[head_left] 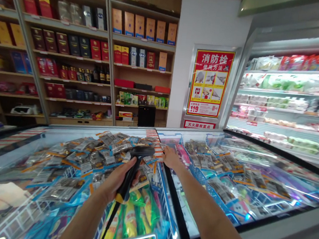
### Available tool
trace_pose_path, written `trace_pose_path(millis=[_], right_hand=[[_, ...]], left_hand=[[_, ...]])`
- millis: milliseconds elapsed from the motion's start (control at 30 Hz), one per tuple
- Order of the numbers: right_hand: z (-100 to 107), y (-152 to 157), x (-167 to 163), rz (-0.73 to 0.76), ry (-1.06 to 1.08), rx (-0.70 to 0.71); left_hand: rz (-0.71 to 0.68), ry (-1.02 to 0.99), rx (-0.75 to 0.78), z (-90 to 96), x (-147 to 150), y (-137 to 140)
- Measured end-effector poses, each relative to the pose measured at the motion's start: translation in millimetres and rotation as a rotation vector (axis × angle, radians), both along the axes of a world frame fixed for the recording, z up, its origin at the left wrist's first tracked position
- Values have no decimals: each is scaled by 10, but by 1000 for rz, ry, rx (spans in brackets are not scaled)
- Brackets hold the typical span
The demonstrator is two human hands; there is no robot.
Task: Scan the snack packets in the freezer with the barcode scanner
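My left hand grips the handle of a black barcode scanner. The scanner's head points toward the right, and its cable hangs down at the front. My right hand reaches to a strip of white price labels with red stripes, along the black freezer frame. Its fingers are bent around the strip's edge; the fingertips are partly hidden. Under the scanner, bags of orange-and-blue packaged frozen food lie heaped in the chest freezer. Green and yellow wrapped ice pops fill a basket below my left hand.
A glass lid covers the right part of the freezer, with more packets beneath it. Boxed goods stand on wooden shelves behind. A red fire-hydrant poster hangs on the wall pillar, and a lit open chiller stands at right.
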State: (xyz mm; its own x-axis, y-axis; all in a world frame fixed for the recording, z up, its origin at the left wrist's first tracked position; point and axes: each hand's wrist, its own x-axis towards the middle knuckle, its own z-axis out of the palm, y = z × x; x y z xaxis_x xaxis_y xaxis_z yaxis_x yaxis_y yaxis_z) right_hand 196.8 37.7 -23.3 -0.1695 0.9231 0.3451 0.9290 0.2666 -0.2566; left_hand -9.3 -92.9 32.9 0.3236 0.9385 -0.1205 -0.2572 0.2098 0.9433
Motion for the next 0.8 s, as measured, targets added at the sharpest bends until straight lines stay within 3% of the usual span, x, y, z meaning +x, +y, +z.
trace_pose_path(millis=[233,367,467,600,700,800], right_hand=[[-37,-240,131,50,-33,-18],[71,-271,204,-121,-15,-9],[154,-201,170,-307,112,45],[153,-100,106,-487,275,-45],[67,-62,131,-456,397,-102],[-33,-78,221,-351,612,-47]], left_hand=[[-21,-18,0,11,17,-10],[-19,-18,9,19,29,-15],[-10,3,7,22,34,-21],[-9,-3,3,23,34,-28],[-16,2,10,23,35,-31],[-26,-9,16,33,41,-34]])
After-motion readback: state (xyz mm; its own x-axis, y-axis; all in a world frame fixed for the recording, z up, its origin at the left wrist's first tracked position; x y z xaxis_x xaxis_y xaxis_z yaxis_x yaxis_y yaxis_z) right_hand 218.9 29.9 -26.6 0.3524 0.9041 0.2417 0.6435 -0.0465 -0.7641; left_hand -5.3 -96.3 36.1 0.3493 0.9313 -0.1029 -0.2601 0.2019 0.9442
